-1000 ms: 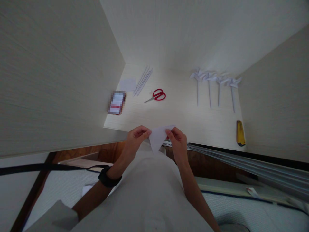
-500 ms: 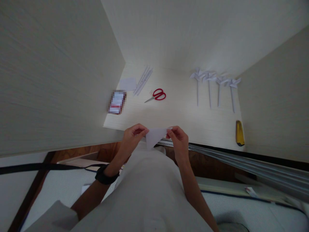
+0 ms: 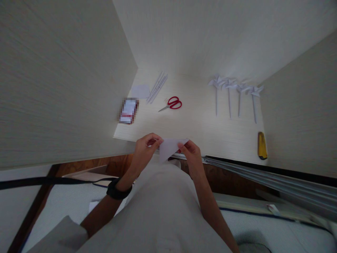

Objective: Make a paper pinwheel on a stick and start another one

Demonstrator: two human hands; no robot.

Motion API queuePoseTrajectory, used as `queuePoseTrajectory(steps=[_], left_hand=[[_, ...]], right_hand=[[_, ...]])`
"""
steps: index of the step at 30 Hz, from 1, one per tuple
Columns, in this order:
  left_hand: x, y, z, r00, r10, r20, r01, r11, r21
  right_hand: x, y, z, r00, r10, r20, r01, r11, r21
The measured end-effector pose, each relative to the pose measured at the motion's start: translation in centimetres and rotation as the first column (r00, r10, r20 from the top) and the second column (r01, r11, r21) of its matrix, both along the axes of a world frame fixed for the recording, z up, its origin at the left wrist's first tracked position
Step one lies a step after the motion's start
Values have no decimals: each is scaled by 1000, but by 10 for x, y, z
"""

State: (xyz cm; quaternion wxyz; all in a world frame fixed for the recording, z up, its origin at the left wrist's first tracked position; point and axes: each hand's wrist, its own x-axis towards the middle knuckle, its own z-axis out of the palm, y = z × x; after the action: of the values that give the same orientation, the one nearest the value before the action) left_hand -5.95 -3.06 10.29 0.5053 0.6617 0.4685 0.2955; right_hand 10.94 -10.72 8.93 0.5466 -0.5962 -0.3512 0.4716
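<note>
A white piece of paper (image 3: 168,147), folded to a triangle, is held between my hands at the table's front edge. My left hand (image 3: 149,147) pinches its upper left corner between thumb and fingers. On the other side, my right hand (image 3: 191,151) grips the right part, thumb on the near face and fingers behind. The paper's point hangs down toward my shirt. Beyond it on the table lie scissors (image 3: 173,103) with red handles, blades pointing left.
Several white paper pinwheels (image 3: 228,84) lie in a row at the back right. A yellow cutter (image 3: 262,146) is at the right edge. Thin white sticks (image 3: 157,88), a paper square (image 3: 140,91) and a blurred phone (image 3: 128,110) lie on the left. Panels enclose the table (image 3: 195,123).
My right hand has slid inward along the paper, its thumb now farther left on the sheet. My left hand keeps its pinch at the corner.
</note>
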Motion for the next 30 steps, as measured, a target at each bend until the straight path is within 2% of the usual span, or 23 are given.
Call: queuePoseTrajectory(steps=[6, 13, 25, 30], left_hand=[[1, -1, 4, 1000, -1, -10, 2, 998, 56], [0, 1, 12, 999, 11, -50, -4, 991, 131], [-6, 3, 5, 998, 1, -69, 9, 988, 153], [-5, 6, 5, 999, -8, -44, 14, 993, 119]], right_hand=[[-4, 2, -9, 999, -27, 23, 28, 999, -38], [-3, 1, -7, 998, -20, 59, 22, 999, -31], [-9, -5, -9, 995, -88, 37, 88, 996, 11], [-7, -2, -8, 999, -3, 33, 3, 1000, 9]])
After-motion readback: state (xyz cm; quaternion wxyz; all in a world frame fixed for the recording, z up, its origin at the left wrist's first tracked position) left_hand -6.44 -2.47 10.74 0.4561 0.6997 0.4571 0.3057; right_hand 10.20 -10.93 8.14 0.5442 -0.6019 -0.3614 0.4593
